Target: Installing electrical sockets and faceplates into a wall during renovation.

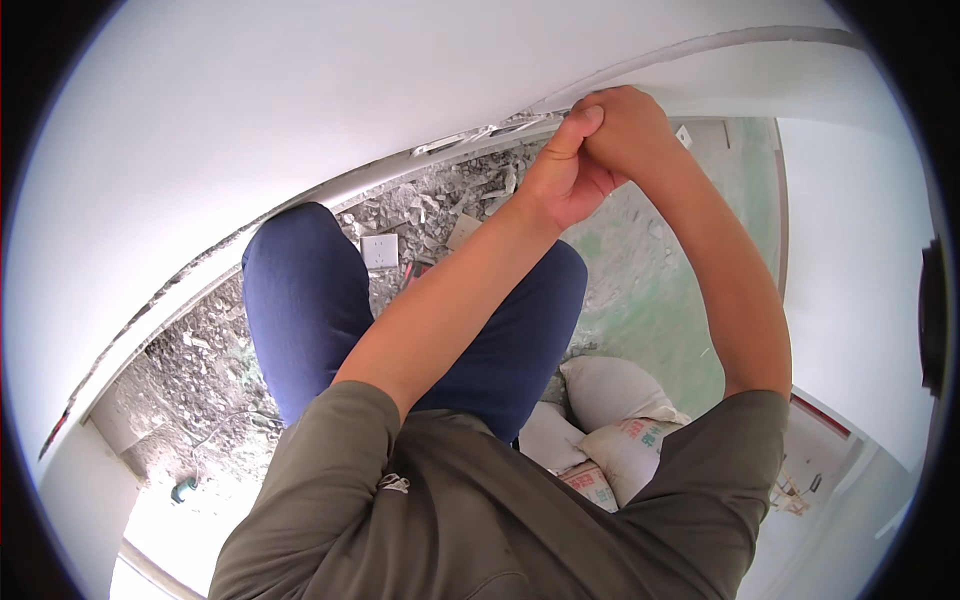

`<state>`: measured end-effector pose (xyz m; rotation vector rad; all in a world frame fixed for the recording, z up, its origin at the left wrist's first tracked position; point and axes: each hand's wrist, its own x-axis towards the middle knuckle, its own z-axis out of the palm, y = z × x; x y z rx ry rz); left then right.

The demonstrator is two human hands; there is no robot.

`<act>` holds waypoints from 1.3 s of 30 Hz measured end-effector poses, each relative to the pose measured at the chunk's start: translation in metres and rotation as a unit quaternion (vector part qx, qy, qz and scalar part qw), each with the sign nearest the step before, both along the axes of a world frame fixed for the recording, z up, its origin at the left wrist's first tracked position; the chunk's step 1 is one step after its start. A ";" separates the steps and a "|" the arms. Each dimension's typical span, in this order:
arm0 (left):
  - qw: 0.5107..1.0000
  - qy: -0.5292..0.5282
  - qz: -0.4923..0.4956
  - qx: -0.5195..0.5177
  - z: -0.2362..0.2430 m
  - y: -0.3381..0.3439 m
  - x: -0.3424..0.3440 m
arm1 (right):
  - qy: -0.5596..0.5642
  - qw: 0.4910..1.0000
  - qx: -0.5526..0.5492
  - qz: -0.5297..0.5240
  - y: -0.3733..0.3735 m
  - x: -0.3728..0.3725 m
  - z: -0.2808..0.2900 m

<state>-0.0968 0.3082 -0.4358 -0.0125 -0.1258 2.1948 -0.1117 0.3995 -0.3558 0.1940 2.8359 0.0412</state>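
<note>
My hands meet in front of me at the lower part of a white wall (330, 100), where a gap runs along its surface. My right hand (632, 128) is curled with its back toward me, its knuckles at the wall near the gap. My left hand (570, 178) presses against it from below and the left, thumb up and fingers folded behind the right hand. Both hands are closed together, and whatever lies inside them is hidden. To the right of my hands a pale groove (720, 42) curves along the wall.
Broken rubble (420, 205) covers the floor along the wall, around my bent knees. A white socket plate (380, 251) lies between my knees. Several filled white sacks (612, 392) are piled close by on the right. Beyond them stretches a dusty, greenish floor (655, 290).
</note>
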 end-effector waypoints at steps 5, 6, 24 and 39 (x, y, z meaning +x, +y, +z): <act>0.998 -0.059 -0.019 -0.010 -0.022 0.004 0.035 | -0.138 0.988 0.037 0.057 0.004 0.021 -0.009; 0.992 -0.112 -0.039 -0.038 -0.034 0.005 0.069 | -0.236 0.969 0.042 0.054 0.011 0.044 -0.027; 0.990 0.077 -0.068 -0.095 -0.004 0.001 0.015 | 0.103 0.991 0.064 0.048 0.016 0.047 -0.016; 0.994 0.077 -0.069 -0.022 -0.015 -0.008 0.003 | 0.112 0.991 0.063 0.047 0.009 0.033 -0.029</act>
